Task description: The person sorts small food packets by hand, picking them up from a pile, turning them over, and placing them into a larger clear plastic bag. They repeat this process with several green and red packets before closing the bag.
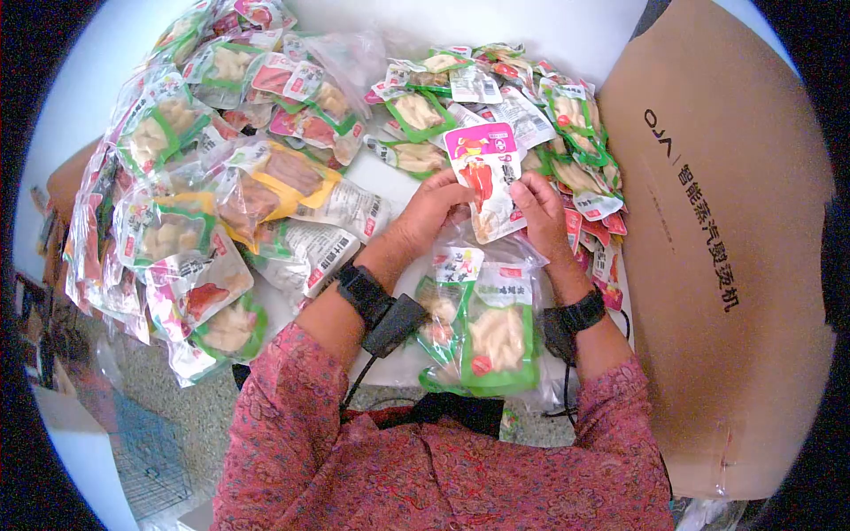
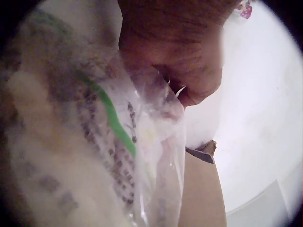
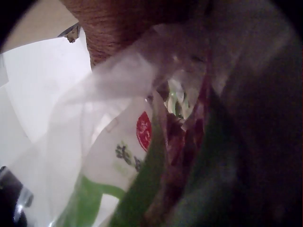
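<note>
Head view, pink-topped packet [image 1: 482, 181]: held between both hands, slightly slanted, pink end directed away from the person; a red picture is printed on its white front.
Left grip: packet's left edge is pinched by the left hand [image 1: 431, 211], thumb laid on the front, other fingers partly hidden.
Right grip: packet's right edge is pinched by the right hand [image 1: 542, 217], thumb on the front, other fingers mostly hidden.
Clear bag [image 1: 521, 250]: located between the forearms, just below the hands; green-edged packets [image 1: 498, 341] are contained in it. Whether the bag is also gripped cannot be told.
Wrist views: much of both is filled by clear plastic and green edging, blurred; fingertips cannot be made out.
Right heap [image 1: 567, 106]: loose packets, piled beyond and beside the right hand.
Left pile [image 1: 168, 133]: many packets, seen through clear plastic; a yellow-edged packet [image 1: 279, 177] is included on its near side.
Bench [image 1: 379, 175]: white; seen between the pile and the heap.
Cardboard box [image 1: 717, 372]: stood along the right side, printed with dark lettering.
Sleeves [image 1: 297, 380]: pink-red, patterned; black straps [image 1: 584, 311] are worn on both wrists.
</note>
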A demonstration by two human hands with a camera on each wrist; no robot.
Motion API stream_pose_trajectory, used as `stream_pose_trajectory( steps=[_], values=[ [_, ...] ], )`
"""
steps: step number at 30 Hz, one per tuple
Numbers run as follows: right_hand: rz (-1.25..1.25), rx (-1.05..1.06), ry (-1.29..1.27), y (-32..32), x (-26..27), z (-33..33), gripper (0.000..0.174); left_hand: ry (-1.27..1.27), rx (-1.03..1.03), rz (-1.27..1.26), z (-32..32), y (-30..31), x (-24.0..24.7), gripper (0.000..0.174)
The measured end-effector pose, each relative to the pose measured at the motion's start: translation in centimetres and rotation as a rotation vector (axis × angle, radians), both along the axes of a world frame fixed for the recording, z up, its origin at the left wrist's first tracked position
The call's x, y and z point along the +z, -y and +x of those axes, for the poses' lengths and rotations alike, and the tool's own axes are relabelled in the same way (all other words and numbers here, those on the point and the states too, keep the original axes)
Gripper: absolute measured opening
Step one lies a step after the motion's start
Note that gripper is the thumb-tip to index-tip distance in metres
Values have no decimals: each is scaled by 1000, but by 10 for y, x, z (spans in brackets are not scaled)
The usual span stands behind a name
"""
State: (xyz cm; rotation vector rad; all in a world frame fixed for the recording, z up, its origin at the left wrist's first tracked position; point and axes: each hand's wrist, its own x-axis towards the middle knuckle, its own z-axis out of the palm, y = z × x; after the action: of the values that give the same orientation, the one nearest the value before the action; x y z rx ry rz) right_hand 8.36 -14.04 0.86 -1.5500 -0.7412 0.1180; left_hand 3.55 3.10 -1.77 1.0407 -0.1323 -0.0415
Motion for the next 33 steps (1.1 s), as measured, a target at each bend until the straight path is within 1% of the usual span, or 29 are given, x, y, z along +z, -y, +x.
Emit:
stream_pose_trajectory(
  steps=[2,4,6,8,10,13,15,17,18,20,22,24,26,27,29,31,33],
  values=[
    [-6,-13,10,0,-1,0,19,-13,26,105,-8,5,10,36],
    [-11,-25,20,1,0,0,19,-19,17,111,-10,4,10,36],
    [-34,-22,92,1,3,-2,19,-23,6,119,-10,5,10,35],
    [-33,-19,82,2,2,-2,19,-21,33,82,-10,7,9,35],
    [-32,-16,72,2,1,-1,19,-18,45,97,-10,7,10,35],
    [-65,-5,129,3,3,-2,21,8,59,114,-9,8,8,34],
    [-7,27,-3,2,6,-6,25,32,60,115,-10,8,10,33],
    [21,53,-11,-1,4,-4,28,-6,43,191,-14,7,16,32],
    [50,80,-19,-2,3,-4,31,-7,42,191,-14,8,14,32],
    [28,74,-10,0,4,-4,30,34,85,147,-12,12,10,31],
    [7,69,-1,0,4,-5,30,48,87,135,-21,13,23,30],
    [152,67,-111,-4,4,-7,29,61,89,124,-24,14,28,30],
    [146,63,-102,-1,0,-2,29,107,80,46,-22,16,28,26],
    [141,58,-95,-2,2,-3,29,107,81,46,-20,13,24,26],
    [167,22,-86,-5,7,-8,26,63,-26,252,-16,3,17,27],
    [193,-15,-77,-6,9,-8,24,37,-23,252,-11,5,8,26],
    [154,-92,-101,-3,8,-4,19,12,-18,252,-11,11,8,26]
  ],
)
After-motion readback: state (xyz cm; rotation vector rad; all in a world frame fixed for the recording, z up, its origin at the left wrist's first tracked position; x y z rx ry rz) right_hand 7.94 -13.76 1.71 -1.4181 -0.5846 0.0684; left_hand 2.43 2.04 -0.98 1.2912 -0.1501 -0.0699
